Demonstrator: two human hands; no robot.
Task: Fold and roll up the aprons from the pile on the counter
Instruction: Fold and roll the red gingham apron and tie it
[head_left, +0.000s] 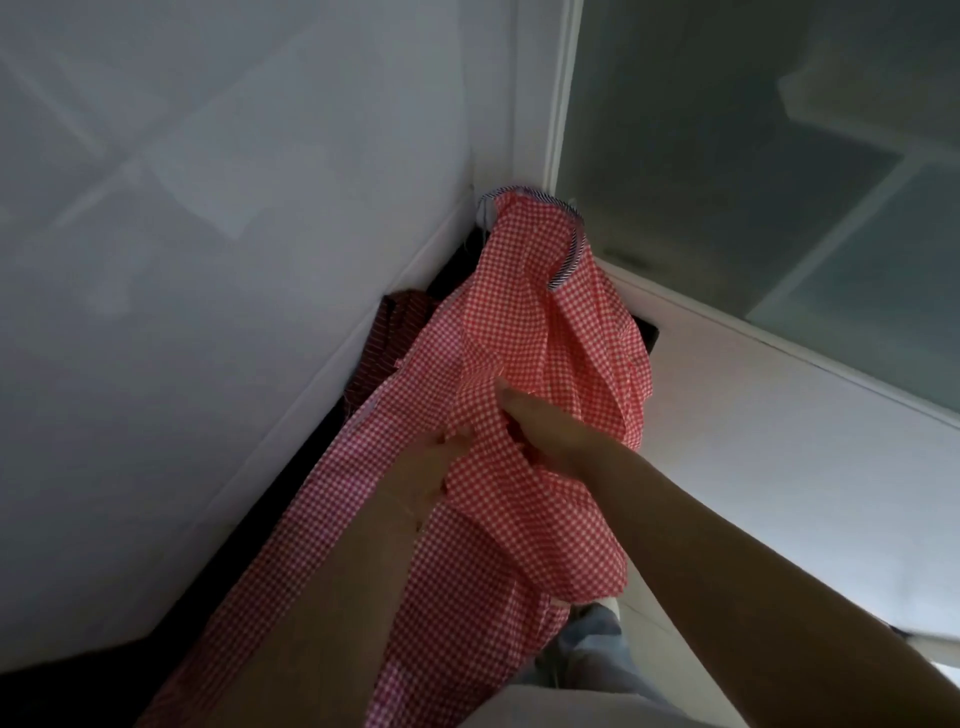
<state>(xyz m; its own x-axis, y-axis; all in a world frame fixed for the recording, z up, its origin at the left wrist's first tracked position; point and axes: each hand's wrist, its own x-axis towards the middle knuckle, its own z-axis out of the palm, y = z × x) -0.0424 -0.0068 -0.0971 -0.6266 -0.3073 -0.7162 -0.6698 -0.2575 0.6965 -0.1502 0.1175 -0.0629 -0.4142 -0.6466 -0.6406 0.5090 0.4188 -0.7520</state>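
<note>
1. Basically one red-and-white checked apron (519, 332) is in hand, bunched and hanging, nowhere near folded.
2. Left hand (441, 467) grips the cloth near its middle, fingers curled into the fabric.
3. Right hand (540, 426) clenches a gather of the same apron just beside the left; fingertips buried in the checks.
4. Apron's upper edge, with dark striped trim (566, 260), reaches up toward the corner where the white wall (234, 260) meets the frosted glass panel (753, 182); whether it hangs on something there, cannot tell.
5. Lower part trails down toward the person's body at the bottom edge of the view.
6. A darker red striped cloth (384, 343) shows behind the apron against the wall, likely another apron from the pile.
7. Counter itself not clearly visible from this angle.
8. Progress, as a judgement: early. No flat fold, no roll seen. Left to do: spread this apron, fold, roll, then the rest.
</note>
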